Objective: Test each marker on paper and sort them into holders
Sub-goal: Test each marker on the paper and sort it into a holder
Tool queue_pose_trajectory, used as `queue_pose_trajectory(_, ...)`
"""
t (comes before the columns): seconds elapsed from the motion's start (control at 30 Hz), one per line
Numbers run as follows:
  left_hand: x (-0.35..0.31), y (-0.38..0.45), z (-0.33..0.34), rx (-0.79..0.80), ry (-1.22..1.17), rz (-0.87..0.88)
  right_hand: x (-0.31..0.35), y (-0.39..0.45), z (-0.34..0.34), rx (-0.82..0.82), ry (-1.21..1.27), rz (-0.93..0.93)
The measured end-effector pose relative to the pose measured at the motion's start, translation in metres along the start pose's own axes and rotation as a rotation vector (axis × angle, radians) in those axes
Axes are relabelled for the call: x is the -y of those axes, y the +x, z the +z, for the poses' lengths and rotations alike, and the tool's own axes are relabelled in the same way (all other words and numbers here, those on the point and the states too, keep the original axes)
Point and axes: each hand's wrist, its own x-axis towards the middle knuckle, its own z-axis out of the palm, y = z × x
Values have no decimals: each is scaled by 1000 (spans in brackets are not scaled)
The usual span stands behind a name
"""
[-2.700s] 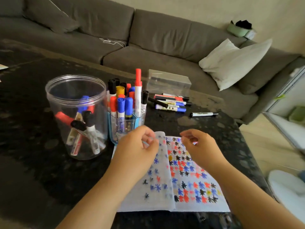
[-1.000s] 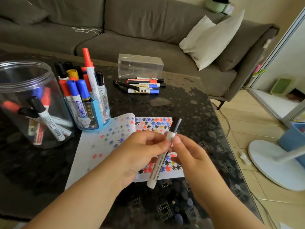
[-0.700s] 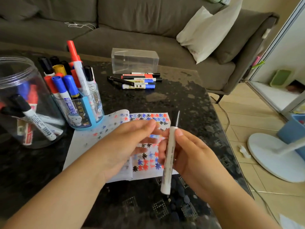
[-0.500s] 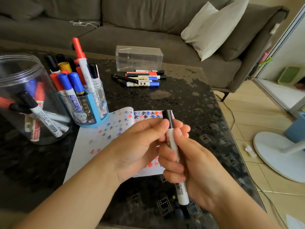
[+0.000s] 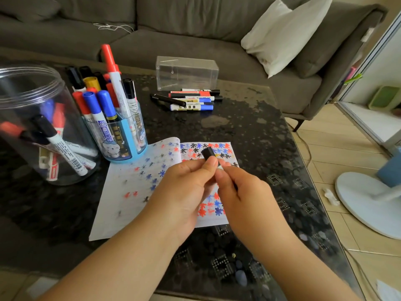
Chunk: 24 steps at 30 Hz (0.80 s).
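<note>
Grey fabric sofa (image 5: 173, 25) running along the back, off-white cushion (image 5: 286, 33) leaning in its corner, pale wooden floor (image 5: 329, 153) catching daylight, white round fan base (image 5: 368, 203) standing at right

Left hand (image 5: 184, 187) and right hand (image 5: 245, 192) meeting mid-desk, fingertips together, both pinching, forearms angled in from near edge.

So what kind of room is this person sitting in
Most likely a home living room: a grey sofa with a white cushion runs behind a dark, low coffee table, and a floor fan's round base stands on the tiled floor.
</note>
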Motion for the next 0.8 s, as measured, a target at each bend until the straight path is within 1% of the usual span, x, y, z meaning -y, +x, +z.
queue_pose_trajectory(0.03, -1, 0, -2, 17, 34, 7, -1, 0, -1, 13, -17, -3)
queue_pose_trajectory(0.07, -4, 0, -5, 64, 49, 8, -2, 1, -4, 53, 40, 21)
queue_pose_trajectory(0.1, -7, 0, -7, 131, 31, 4, -1, 2, -8, 117, 179, 90)
queue_pose_trajectory(0.2, -17, -3, -11, 302, -82, 5, 5, 0, -21, 381, 797, 378)
queue_pose_trajectory(0.27, -18, -5, -12, 373, -60, 15, 12, -4, -24, 468, 1001, 420)
queue_pose_trajectory(0.33, -17, -8, -10, 400, -60, 6, 16, -6, -23, 492, 1079, 424)
queue_pose_trajectory(0.4, -16, -11, -8, 355, -69, 32, 19, -6, -21, 462, 1039, 405)
queue_pose_trajectory(0.43, -17, -11, -7, 313, -63, 50, 20, -7, -20, 434, 956, 382)
queue_pose_trajectory(0.47, -16, -9, -7, 262, -53, 63, 18, -7, -18, 389, 778, 318)
queue_pose_trajectory(0.53, -15, -3, -7, 140, -19, 75, 12, -9, -13, 253, 223, 94)
queue_pose_trajectory(0.57, -15, 0, -9, 84, 24, 87, 9, -10, -10, 199, 30, 12)
queue_pose_trajectory(0.6, -15, 2, -10, 42, 80, 104, 5, -10, -9, 177, -50, -7)
queue_pose_trajectory(0.7, -13, 6, -17, -59, 215, 154, -1, -7, -11, 191, -26, 66)
queue_pose_trajectory(0.8, -13, 7, -22, -170, 299, 195, -7, -6, -21, 259, 135, 174)
